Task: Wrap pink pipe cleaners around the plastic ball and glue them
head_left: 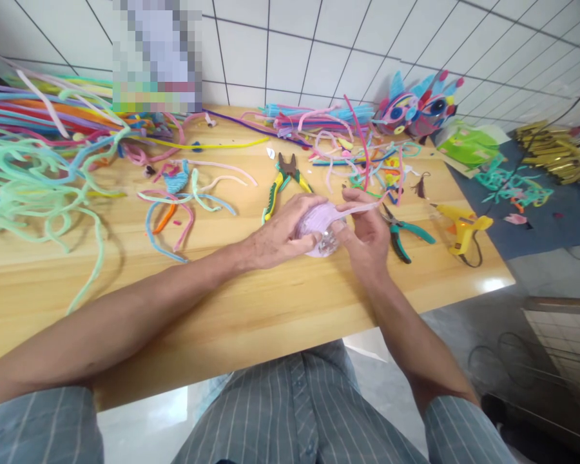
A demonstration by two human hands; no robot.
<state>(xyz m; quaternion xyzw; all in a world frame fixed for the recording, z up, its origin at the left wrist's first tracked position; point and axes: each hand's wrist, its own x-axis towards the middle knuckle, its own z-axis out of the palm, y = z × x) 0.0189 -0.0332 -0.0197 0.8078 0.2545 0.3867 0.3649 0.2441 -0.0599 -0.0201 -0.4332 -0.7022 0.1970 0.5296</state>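
Note:
My left hand (290,235) is wrapped round the left side of a round ball (318,221), part of it covered in pale purple strips and part clear and shiny. At the ball's right side, my right hand (367,235) pinches a loose pale purple strip (355,209) that runs off the top of the ball, its thumb near the clear part. Just behind my left hand lie yellow-green pliers (285,177). Teal-handled pliers (406,232) rest to the right of my right hand.
Tangled pale green pipe cleaners (43,180) cover the table's left. Colourful bundles (319,119) line the tiled wall. A yellow glue gun (461,227) lies near the right edge of the wooden table (212,309). Fuzzy blue-and-pink figures (415,109) stand at the back right.

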